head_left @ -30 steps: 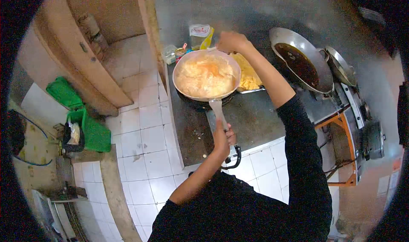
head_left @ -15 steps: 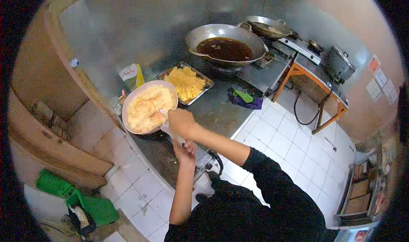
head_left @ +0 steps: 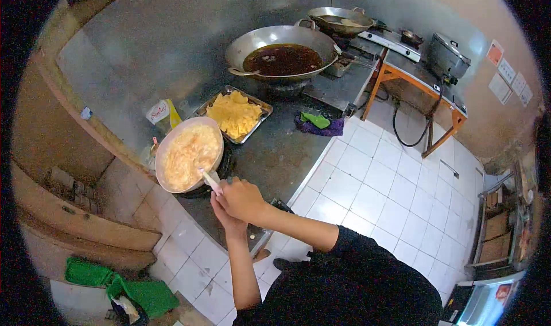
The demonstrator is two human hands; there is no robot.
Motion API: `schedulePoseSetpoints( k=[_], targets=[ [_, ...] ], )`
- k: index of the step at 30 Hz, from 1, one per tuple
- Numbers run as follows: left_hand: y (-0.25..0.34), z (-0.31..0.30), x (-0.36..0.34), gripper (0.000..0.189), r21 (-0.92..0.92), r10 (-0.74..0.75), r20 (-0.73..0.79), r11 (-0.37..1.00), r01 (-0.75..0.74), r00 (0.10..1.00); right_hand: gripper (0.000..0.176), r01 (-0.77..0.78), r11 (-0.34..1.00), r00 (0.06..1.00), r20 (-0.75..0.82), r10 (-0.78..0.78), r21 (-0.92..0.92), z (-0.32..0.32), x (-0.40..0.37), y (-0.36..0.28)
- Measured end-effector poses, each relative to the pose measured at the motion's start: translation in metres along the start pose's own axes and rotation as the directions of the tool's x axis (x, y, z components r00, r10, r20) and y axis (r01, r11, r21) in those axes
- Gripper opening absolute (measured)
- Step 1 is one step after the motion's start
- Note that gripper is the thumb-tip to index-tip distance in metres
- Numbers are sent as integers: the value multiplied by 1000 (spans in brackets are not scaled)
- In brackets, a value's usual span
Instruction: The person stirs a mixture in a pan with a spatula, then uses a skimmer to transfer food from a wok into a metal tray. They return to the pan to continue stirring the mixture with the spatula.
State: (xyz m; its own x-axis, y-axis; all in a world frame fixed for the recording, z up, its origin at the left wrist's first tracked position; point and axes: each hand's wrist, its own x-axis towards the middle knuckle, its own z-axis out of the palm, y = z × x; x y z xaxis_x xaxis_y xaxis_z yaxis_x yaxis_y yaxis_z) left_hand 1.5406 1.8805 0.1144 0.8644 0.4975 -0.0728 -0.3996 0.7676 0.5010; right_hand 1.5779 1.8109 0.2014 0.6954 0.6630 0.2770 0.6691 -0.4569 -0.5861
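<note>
A light-coloured pan [head_left: 162,179] holds a pale yellow-orange mixture [head_left: 189,153] at the left of the dark counter. My right hand [head_left: 242,199] is closed round a pale utensil [head_left: 211,182] whose tip reaches into the mixture. Just below it, my left hand [head_left: 229,218] is closed at the pan's handle, which the right hand and utensil largely hide. Behind the pan, a metal tray [head_left: 265,109] holds a pile of yellow food [head_left: 234,114]. A yellow and white packet [head_left: 166,114] stands beside the tray.
A large wok [head_left: 241,49] of dark oil sits at the back, with another wok [head_left: 344,18] beyond. Green and purple cloths [head_left: 330,128] lie near the counter's edge. An orange-framed table [head_left: 413,79] bears a stove and a lidded pot [head_left: 449,56]. Green crates [head_left: 143,294] are at lower left.
The camera view has shifted, so the counter items appear further left. My hands have drawn closer together, the right one now over the left, and the utensil's tip sits lower in the pan.
</note>
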Motion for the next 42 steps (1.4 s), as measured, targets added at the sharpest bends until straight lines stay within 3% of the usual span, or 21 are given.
schedulePoseSetpoints(
  k=[2,3,5,6,8,10,11,13,14,15,16,19,21,24,28,29,32,34,35,38,42],
  targets=[
    [4,40,-15,34,-76,-85,-207,995,71,975,27,36,999,998,43,-37,14,-23,-2,8],
    [-2,2,-8,37,-110,-71,-76,992,62,995,27,38,999,998,43,-39,19,-32,-2,21],
    [-7,24,-12,40,-111,-56,-177,993,36,983,34,217,895,953,112,-280,390,-56,-2,57],
    [-14,32,-13,43,-119,-43,-275,993,10,961,34,218,894,952,117,-283,393,-70,-7,78],
    [-20,32,-12,54,-408,-85,-91,912,41,992,37,-222,583,861,438,-259,782,-104,-24,128],
    [-30,31,-10,55,-480,-64,-37,877,38,997,37,-377,676,846,532,-27,633,-113,-54,219],
    [-33,35,-12,55,-460,-48,-49,888,20,998,34,-167,960,950,297,96,225,-115,-85,273],
    [-38,37,-15,55,-394,-4,-137,918,-51,991,28,-256,919,944,125,304,-298,-118,-157,380],
    [-41,38,-17,55,-331,22,-179,940,-82,984,28,-513,839,806,235,543,-181,-154,-178,393],
    [-45,37,-15,55,-352,29,-234,929,-113,972,31,-551,832,811,199,551,-58,-156,-216,443],
    [-47,37,-14,55,-369,33,-289,918,-143,957,29,-784,609,608,339,717,119,-180,-237,456],
    [-58,48,-17,54,-271,136,-277,939,-213,951,28,-842,538,504,327,800,-18,-203,-294,509],
    [-64,40,-21,58,-247,221,-188,933,-264,957,25,-897,420,440,359,823,137,-220,-308,529],
    [-70,27,-23,64,-511,238,-269,786,-348,933,27,-870,420,491,362,793,259,-239,-287,550],
    [-93,38,-17,80,-427,466,-278,724,-542,840,27,-787,541,617,352,704,297,-258,-222,594],
    [-95,25,-17,89,-491,443,-168,737,-464,881,26,-737,593,675,306,671,324,-270,-199,603],
    [-115,33,-8,94,-382,498,-306,716,-584,811,27,-522,773,848,122,516,360,-312,-117,645],
    [-126,10,7,93,-309,583,-392,645,-699,712,26,-486,829,863,1,505,278,-354,-54,669],
    [-135,22,12,93,-327,555,-327,693,-642,765,26,-456,850,872,-57,486,263,-369,-22,695],
    [-157,23,34,87,-275,586,-450,627,-729,674,32,-389,917,868,-296,398,93,-412,75,790],
    [-180,-24,47,74,-193,575,-505,651,-734,644,37,-338,936,897,-336,288,-100,-445,180,899]
  ],
)
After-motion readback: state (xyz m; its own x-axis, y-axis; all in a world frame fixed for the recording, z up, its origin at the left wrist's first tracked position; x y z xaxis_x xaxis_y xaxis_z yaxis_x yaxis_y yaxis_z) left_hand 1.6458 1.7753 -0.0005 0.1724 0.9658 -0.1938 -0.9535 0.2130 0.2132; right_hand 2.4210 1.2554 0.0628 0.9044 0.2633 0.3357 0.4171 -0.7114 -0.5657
